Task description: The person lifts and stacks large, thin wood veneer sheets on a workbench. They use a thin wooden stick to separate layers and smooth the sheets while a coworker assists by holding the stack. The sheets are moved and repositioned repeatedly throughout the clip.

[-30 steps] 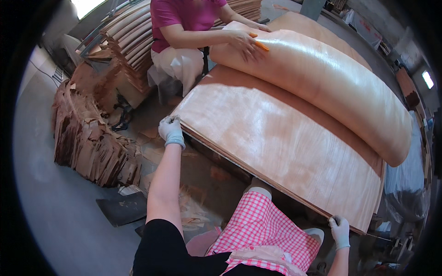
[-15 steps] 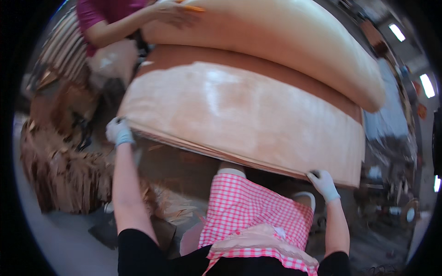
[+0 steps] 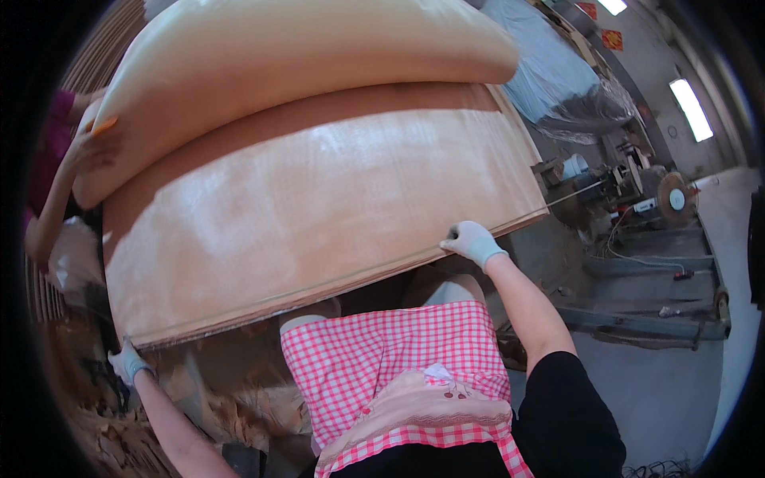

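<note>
Wood sheets (image 3: 319, 199) lie stacked flat, mid-view; curled sheet (image 3: 319, 48) over far side. Pink checked apron (image 3: 390, 342) below near edge. Right hand (image 3: 476, 243), gloved, pinches that edge; left hand (image 3: 129, 364), gloved, at near-left corner, grip closure can't be told.

Left hand (image 3: 130, 363) touching a corner of the wood sheets (image 3: 319, 199), right hand (image 3: 472, 242) pinching their near edge; over there, a co-worker's hand (image 3: 97, 151) (something orange (image 3: 104, 126) by it) meets the curled sheet (image 3: 295, 60).
</note>
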The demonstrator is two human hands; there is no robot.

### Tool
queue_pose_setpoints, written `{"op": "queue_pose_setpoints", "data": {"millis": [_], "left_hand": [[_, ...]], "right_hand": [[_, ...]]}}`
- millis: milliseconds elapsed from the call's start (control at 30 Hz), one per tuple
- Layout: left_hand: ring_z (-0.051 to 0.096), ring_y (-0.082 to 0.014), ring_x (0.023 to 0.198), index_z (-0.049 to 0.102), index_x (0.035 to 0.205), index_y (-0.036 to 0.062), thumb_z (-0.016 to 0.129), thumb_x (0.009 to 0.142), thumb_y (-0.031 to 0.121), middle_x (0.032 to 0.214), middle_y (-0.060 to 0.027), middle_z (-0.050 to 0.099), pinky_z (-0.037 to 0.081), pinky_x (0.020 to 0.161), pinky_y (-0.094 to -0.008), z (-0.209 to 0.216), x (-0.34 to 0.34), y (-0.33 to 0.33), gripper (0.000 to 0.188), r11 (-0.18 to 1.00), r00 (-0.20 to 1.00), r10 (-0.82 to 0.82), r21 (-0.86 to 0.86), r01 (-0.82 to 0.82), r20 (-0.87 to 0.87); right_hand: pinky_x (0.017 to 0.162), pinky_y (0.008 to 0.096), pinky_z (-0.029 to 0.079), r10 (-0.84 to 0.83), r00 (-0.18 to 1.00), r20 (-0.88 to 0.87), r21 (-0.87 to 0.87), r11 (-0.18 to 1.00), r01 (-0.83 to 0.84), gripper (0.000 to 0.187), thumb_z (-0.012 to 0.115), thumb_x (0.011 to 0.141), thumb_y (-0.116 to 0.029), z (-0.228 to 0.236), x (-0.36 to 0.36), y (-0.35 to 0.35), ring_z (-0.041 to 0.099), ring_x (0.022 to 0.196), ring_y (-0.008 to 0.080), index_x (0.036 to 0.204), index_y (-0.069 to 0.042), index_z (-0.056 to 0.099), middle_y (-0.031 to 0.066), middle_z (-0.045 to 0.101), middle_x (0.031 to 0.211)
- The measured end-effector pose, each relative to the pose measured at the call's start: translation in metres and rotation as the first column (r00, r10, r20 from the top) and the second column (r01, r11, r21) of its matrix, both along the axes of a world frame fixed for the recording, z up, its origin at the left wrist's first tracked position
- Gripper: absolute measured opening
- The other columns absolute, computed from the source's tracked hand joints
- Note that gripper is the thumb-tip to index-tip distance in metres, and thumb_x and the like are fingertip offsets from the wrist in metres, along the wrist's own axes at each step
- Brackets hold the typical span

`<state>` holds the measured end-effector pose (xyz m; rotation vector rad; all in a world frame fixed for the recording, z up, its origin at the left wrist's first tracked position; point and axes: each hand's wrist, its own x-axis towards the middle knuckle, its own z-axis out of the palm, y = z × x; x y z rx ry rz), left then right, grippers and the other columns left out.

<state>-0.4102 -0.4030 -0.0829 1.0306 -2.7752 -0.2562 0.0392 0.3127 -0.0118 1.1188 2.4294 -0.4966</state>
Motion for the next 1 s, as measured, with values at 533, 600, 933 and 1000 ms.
{"op": "queue_pose_setpoints", "data": {"millis": [533,600,933,1000], "left_hand": [[0.024,-0.0416,0.152,0.039,0.151,-0.0042,0.064,0.091,0.041,0.161,-0.0272,0.032,0.015,0.125,-0.0542,0.018,0.332,0.555,0.079,-0.184,-0.186,-0.982,0.12,0.975,0.005],[0.024,-0.0402,0.153,0.036,0.152,-0.0056,0.063,0.092,0.043,0.162,-0.0271,0.03,0.014,0.125,-0.0533,0.013,0.33,0.556,0.082,-0.197,-0.199,-0.98,0.149,0.969,0.002],[0.024,-0.0413,0.152,0.03,0.154,-0.0096,0.063,0.09,0.041,0.162,-0.0291,0.029,0.015,0.125,-0.0533,0.016,0.325,0.547,0.088,-0.199,-0.209,-0.975,0.128,0.972,0.076],[0.024,-0.0419,0.152,0.03,0.154,-0.0097,0.064,0.09,0.041,0.161,-0.0294,0.029,0.015,0.125,-0.0534,0.017,0.325,0.547,0.088,-0.196,-0.207,-0.974,0.122,0.973,0.089]], "right_hand": [[0.086,0.0468,0.057,0.05,0.983,-0.178,-0.081,0.995,-0.065,0.032,0.071,0.081,-0.035,-0.003,0.003,0.002,0.072,0.095,0.0369,0.095,-0.007,0.078,0.0207,0.074,0.101],[0.086,0.0468,0.056,0.034,0.966,-0.255,-0.151,0.986,-0.075,0.03,0.069,0.08,-0.031,-0.003,0.021,0.023,0.071,0.095,0.0372,0.097,-0.008,0.078,0.0215,0.074,0.101],[0.088,0.0446,0.055,-0.132,0.986,-0.098,0.128,0.981,0.144,0.027,0.067,0.088,-0.027,0.017,0.207,0.279,0.069,0.102,0.0356,0.107,-0.01,0.075,0.0173,0.073,0.106],[0.089,0.0457,0.055,-0.203,0.978,-0.056,0.174,0.962,0.21,0.028,0.065,0.088,-0.026,0.001,0.213,0.293,0.069,0.103,0.0369,0.109,-0.011,0.075,0.0174,0.073,0.11]]}}
